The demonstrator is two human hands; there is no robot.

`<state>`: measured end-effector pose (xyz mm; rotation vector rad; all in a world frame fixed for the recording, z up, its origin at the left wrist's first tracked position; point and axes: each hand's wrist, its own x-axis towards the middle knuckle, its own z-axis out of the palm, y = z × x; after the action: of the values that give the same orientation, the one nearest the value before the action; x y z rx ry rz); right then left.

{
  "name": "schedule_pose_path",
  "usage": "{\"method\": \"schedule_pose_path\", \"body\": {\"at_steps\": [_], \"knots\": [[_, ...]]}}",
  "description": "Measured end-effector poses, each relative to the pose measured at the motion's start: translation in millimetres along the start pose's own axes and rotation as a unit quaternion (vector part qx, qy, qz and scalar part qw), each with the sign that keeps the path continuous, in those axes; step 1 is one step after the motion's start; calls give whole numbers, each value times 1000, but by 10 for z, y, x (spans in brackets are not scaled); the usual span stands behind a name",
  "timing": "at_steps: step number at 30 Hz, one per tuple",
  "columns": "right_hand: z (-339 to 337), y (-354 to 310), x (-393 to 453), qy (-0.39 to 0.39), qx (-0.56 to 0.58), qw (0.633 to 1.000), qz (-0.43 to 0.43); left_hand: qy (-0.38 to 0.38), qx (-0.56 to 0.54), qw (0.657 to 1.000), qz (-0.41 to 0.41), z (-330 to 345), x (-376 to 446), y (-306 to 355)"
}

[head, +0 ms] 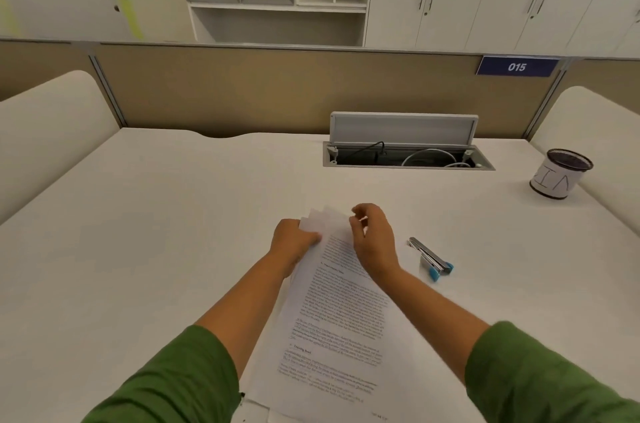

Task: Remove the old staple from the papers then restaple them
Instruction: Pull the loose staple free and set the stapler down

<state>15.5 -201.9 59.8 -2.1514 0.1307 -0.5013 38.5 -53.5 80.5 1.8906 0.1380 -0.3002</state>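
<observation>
A stack of printed papers (337, 318) lies on the white desk, running from the near edge up to the middle. My left hand (292, 242) grips the far left corner of the stack, where several sheets fan apart. My right hand (372, 239) hovers over the far right part of that top edge, fingertips pinched together; whether they hold a staple is too small to tell. A silver stapler with blue ends (431, 259) lies on the desk just right of my right hand, untouched.
A mesh pen cup wrapped in white paper (557, 178) stands at the far right. An open cable hatch (407, 154) with its lid raised sits at the back of the desk (156, 232). A beige partition closes the far side.
</observation>
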Motion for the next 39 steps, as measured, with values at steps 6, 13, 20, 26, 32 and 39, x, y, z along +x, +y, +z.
{"method": "schedule_pose_path", "body": {"at_steps": [6,13,20,26,32,39], "knots": [[82,-103,-264,-19,174,946,271,26,-22,999,21,92,-93,-69],[10,-247,-273,-87,360,842,392,57,7,995,76,209,-231,-158],[27,-252,-295,-90,392,814,419,58,2,995,85,267,-291,-183],[22,-251,-291,-78,394,809,429,59,28,993,101,274,-304,-179],[20,-255,-313,-82,359,841,397,56,10,994,88,258,-329,-148],[79,-228,-402,-7,233,940,248,60,-31,997,49,241,-313,-104]]}}
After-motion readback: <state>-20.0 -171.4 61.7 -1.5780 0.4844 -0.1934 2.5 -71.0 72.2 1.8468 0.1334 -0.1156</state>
